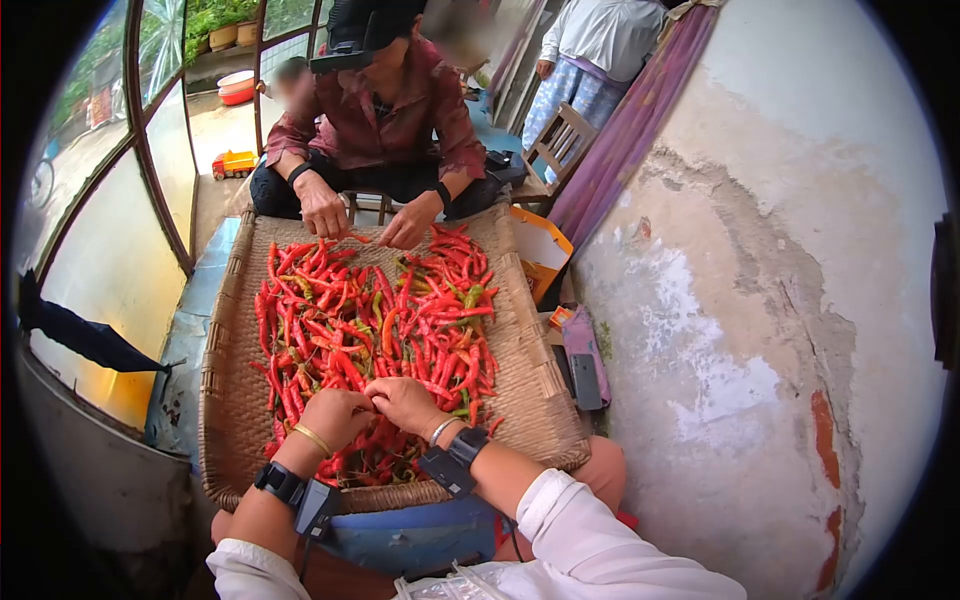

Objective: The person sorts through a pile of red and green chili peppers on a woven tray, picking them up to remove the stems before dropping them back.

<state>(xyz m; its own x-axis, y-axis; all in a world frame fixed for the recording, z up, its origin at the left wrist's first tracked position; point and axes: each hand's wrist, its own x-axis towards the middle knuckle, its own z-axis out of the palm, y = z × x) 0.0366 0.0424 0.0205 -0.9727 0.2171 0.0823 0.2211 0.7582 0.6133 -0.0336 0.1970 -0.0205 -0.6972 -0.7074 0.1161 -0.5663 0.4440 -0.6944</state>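
Red chilies (388,325), light and likely slick, lay before you

Your left hand (335,415) and right hand (405,402) met over the pile's near edge, fingers curled in; whether they gripped a chili could not be told. The chilies lay heaped in a woven tray (535,400), seemingly firm-skinned but easily snapped, so the stem end looked the safer hold. Beyond, a co-worker's hands (410,222) worked at the far edge.

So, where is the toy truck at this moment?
In the head view, the toy truck is at the upper left, on the ground, below the red basin in the picture and left of the person seated across the tray.
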